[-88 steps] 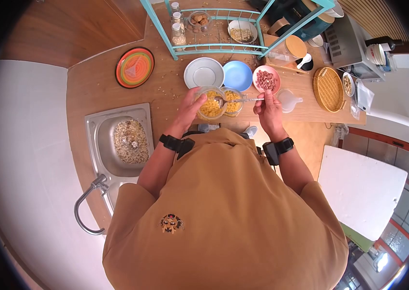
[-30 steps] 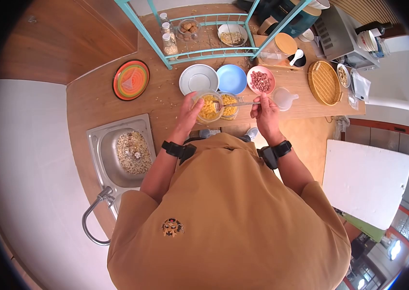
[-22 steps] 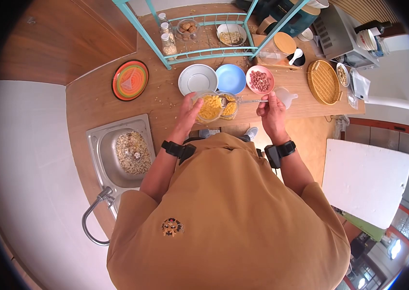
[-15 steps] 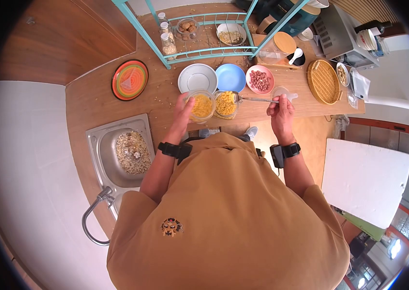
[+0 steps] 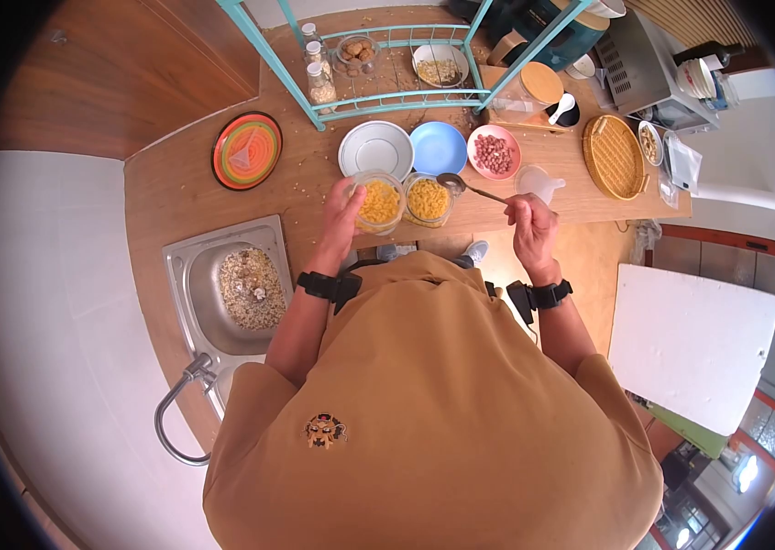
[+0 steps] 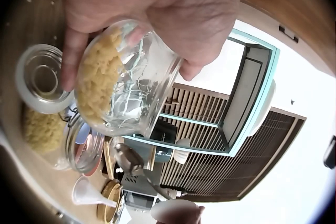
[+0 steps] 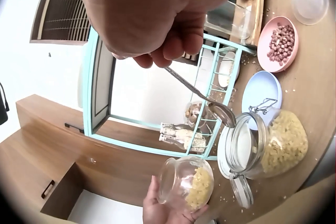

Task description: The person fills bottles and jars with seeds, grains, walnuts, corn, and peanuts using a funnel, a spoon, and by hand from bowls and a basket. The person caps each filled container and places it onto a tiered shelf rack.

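Observation:
My left hand (image 5: pixel 341 222) grips a clear glass bowl (image 5: pixel 380 202) partly filled with small yellow pasta pieces; in the left wrist view the bowl (image 6: pixel 100 77) is tilted. Pinched by its handle in my right hand (image 5: pixel 532 227) is a metal spoon (image 5: pixel 451 181), its head at the right edge of a clip-top glass jar's mouth. That jar (image 5: pixel 428 203), also holding yellow pasta, stands on the counter right of the bowl. Seen from the right wrist, the spoon (image 7: pixel 223 113) carries no pasta, and the jar's lid (image 7: pixel 241 191) hangs open.
Behind the hands stand a white bowl (image 5: pixel 375 151), a blue bowl (image 5: pixel 439 149) and a pink bowl (image 5: pixel 480 162) of reddish nuts. A funnel (image 5: pixel 541 184) lies right of the jar. Farther back is a turquoise rack (image 5: pixel 396 108); a sink (image 5: pixel 208 316) is at left.
The spoon has come out of the glass bowl, carried pasta over to the jar and now shows none. My left hand has drawn the bowl left, off the jar; my right hand has shifted right.

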`<state>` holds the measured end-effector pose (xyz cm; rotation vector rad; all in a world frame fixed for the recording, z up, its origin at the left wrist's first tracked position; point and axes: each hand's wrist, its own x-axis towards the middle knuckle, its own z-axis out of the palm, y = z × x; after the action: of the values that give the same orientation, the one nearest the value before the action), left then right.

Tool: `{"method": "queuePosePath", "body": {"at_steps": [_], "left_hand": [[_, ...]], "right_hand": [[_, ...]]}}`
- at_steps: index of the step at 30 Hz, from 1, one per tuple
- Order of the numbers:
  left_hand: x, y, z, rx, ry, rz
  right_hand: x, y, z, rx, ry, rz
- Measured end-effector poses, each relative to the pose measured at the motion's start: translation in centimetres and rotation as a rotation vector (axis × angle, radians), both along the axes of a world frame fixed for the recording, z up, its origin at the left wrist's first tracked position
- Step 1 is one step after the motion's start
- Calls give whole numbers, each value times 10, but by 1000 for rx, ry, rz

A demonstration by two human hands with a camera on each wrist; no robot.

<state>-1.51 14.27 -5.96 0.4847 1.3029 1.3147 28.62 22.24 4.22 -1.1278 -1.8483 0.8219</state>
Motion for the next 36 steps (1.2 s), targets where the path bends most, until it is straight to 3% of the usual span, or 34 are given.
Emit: {"method": "queuePosePath", "body": {"at_steps": [2,4,5,7,8,9,11,13,16,18,19,21,22,24,30,36], "left_hand": [[0,2,2,3,8,-3],[2,2,7,-26,23,-56],[3,2,5,-24,23,-58],[5,4,0,26,119,-127],[6,4,6,28,121,-132],[7,4,13,5,206,-178],[9,5,19,-14,297,-223],[11,6,19,59,209,-213],[9,5,4,122,157,-170],[9,3,6,118,140,-165],[9,2,7,117,124,-165],[8,2,0,109,159,-170],[7,3,-3,101,195,-174],[8,3,-1,96,170,-165],[12,2,6,79,119,-149],[12,1,10,39,82,-148]], "right_hand": [[-5,-2,10,47,31,-13],[-13,-5,16,-80,297,-41],[-20,-6,17,-78,297,-43],[-36,-9,19,-81,297,112],[-41,-9,27,-60,117,195],[-47,-8,31,-58,120,191],[-60,-4,35,322,-92,488],[-63,-9,37,271,-165,527],[-64,-13,27,196,-133,484],[-62,-17,13,-161,-114,300],[-63,-17,5,-161,-114,300],[-66,-17,-9,-507,207,158],[-65,-16,-18,-505,207,158],[-63,-13,-29,-693,486,63],[-48,-6,-33,-756,635,-59],[-39,0,-34,-760,721,-58]]}}
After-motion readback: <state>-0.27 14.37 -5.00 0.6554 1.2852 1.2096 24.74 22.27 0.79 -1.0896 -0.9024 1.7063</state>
